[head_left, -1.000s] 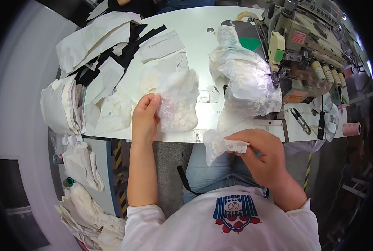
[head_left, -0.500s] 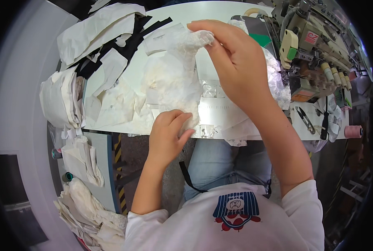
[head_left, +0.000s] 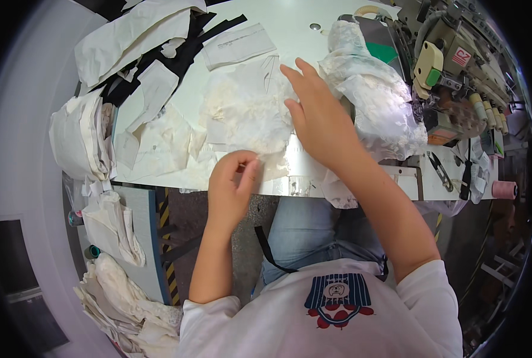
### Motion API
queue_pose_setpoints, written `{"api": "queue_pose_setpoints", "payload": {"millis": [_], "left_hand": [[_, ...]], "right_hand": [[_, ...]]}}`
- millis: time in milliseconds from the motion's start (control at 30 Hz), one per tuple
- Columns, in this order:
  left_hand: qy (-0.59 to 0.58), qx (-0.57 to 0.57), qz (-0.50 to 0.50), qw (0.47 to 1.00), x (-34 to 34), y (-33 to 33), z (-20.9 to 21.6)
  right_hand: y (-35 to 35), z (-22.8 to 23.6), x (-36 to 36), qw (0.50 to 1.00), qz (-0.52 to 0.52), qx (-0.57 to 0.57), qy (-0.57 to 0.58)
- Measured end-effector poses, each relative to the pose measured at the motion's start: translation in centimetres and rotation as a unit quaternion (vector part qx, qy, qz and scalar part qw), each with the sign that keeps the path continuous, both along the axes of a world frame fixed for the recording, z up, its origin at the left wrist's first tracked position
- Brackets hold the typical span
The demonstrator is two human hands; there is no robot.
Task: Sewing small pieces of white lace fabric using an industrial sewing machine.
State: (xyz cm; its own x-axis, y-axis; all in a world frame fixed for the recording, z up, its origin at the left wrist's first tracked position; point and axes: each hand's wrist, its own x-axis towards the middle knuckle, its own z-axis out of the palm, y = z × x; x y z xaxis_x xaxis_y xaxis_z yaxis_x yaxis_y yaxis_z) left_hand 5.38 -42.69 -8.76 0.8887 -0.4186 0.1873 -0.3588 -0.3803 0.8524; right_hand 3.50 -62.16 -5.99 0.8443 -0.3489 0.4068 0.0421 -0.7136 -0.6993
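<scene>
A pile of thin off-white lace fabric (head_left: pixel 242 110) lies on the white table in front of me. My left hand (head_left: pixel 230 182) is at its near edge, thumb and forefinger pinched together on the lace. Over the right side of the pile is my right hand (head_left: pixel 323 122), its fingers apart and nothing held in them. A larger white lace piece (head_left: pixel 367 89) is bunched beyond that hand, beside the sewing machine (head_left: pixel 445 83). Past the pile lies a flat white paper pattern piece (head_left: pixel 240 46).
Black strips (head_left: pixel 188 56) and folded white fabric (head_left: pixel 134 39) cover the table's far left. More cloth stacks (head_left: pixel 78 140) hang by its left edge. Snips (head_left: pixel 440 171), a black-handled screwdriver (head_left: pixel 466 176) and a pink thread cone (head_left: pixel 504 190) sit at right.
My right hand has let go of the lace it held up and come down with spread fingers. The lace now lies flat. My left hand has closed its fingers at the near edge.
</scene>
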Motion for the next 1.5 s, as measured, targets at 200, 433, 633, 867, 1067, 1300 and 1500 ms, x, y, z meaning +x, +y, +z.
{"api": "queue_pose_setpoints", "payload": {"millis": [200, 433, 633, 867, 1067, 1300, 1500], "left_hand": [[0.211, -0.198, 0.034, 0.956, 4.0, 0.6, 2.1], [0.309, -0.307, -0.002, 0.900, 7.1, 0.1, 4.4], [0.318, -0.319, -0.048, 0.891, 7.8, -0.2, 6.2], [0.090, -0.098, -0.205, 0.970, 2.0, -1.0, 10.5], [0.076, -0.143, -0.065, 0.985, 1.4, 0.9, 9.6], [0.372, -0.355, -0.188, 0.837, 0.4, -2.0, 7.9], [0.429, -0.425, -0.185, 0.776, 0.8, -3.8, 7.7]], "right_hand": [[0.8, 1.0, -3.1, 0.990, 0.052, 0.127, 0.041], [0.9, 0.9, -4.6, 0.928, 0.154, 0.318, 0.119], [1.0, 0.8, -5.0, 0.862, 0.217, 0.432, 0.153], [0.9, 0.6, -4.3, 0.488, 0.329, 0.807, 0.053], [1.0, 2.9, -5.7, 0.486, 0.329, 0.810, -0.001], [1.0, 3.5, -7.2, 0.480, 0.395, 0.782, -0.038], [0.2, 3.4, -7.5, 0.509, 0.378, 0.773, -0.029]]}}
